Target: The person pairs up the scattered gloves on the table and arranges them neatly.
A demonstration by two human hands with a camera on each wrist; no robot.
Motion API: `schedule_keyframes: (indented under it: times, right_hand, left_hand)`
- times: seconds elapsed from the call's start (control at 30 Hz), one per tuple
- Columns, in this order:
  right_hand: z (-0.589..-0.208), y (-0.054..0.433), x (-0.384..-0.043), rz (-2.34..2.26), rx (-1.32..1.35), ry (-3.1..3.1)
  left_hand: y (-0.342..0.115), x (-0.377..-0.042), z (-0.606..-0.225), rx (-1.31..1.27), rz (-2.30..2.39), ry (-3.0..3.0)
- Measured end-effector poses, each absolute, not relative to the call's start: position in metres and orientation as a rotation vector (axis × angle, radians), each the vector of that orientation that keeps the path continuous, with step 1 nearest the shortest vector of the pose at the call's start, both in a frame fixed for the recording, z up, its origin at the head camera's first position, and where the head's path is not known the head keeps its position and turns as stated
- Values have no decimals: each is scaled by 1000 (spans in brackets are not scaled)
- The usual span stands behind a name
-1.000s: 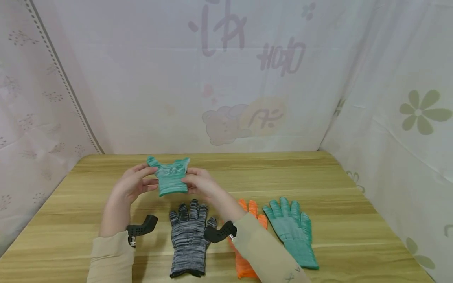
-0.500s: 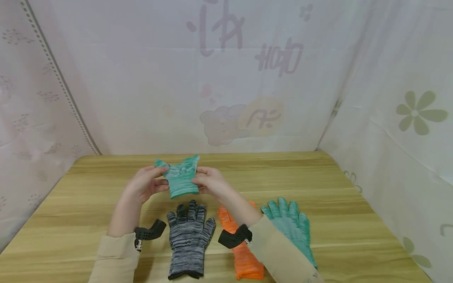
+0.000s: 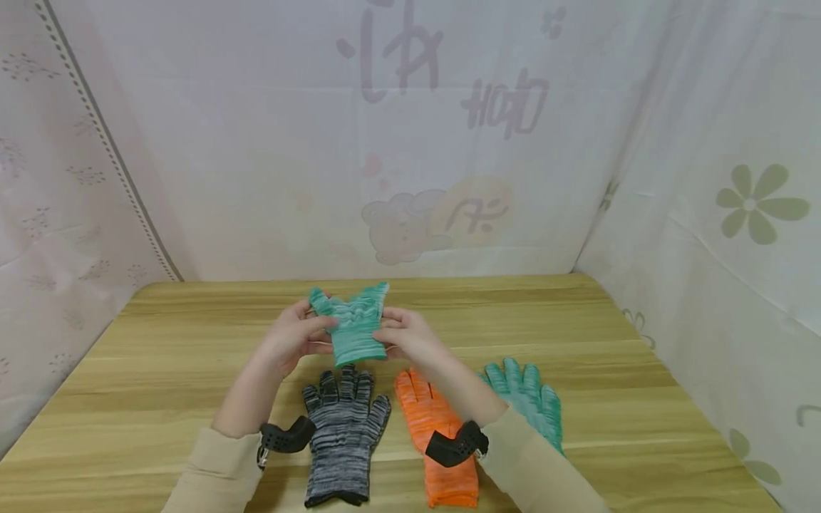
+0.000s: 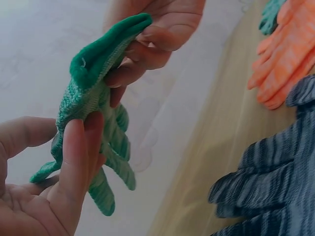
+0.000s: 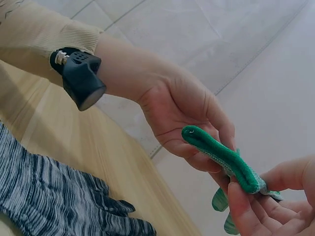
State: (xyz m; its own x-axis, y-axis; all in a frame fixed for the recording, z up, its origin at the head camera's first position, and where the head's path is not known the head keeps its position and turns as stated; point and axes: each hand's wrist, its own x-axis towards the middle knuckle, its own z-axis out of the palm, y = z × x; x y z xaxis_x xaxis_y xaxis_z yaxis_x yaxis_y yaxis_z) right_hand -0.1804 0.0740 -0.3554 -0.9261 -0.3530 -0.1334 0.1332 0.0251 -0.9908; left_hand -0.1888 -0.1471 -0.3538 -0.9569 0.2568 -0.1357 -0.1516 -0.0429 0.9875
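A green-and-white knit glove (image 3: 359, 336) is held up above the far part of the table, cuff toward me. My left hand (image 3: 297, 336) pinches its left edge near the thumb part, thumb on the near face and fingers behind. On the opposite edge, my right hand (image 3: 410, 335) grips the glove by the cuff side. In the left wrist view the dark green cuff rim (image 4: 88, 61) is narrow and flattened, and the glove's fingers (image 4: 106, 191) hang away from it. The right wrist view shows the rim (image 5: 221, 157) edge-on between both hands.
Below the hands a grey-black striped glove (image 3: 343, 442) lies flat on the wooden table (image 3: 160, 356). To its right are an orange glove (image 3: 426, 417) and another green glove (image 3: 535, 399), both partly covered by my right forearm. Patterned curtains (image 3: 256, 178) enclose the table.
Both hands have moved right and slightly nearer, carrying the green glove with them. It now hangs just beyond the grey-black glove's fingers. My right forearm covers more of the other green glove.
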Motion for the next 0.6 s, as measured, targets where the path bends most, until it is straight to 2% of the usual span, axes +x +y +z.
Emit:
schedule_keyframes:
  times: [0.6]
  right_hand:
    - [-354, 113, -161, -1986, -290, 1946]
  left_hand:
    - [-107, -171, -359, 243, 2172, 1978]
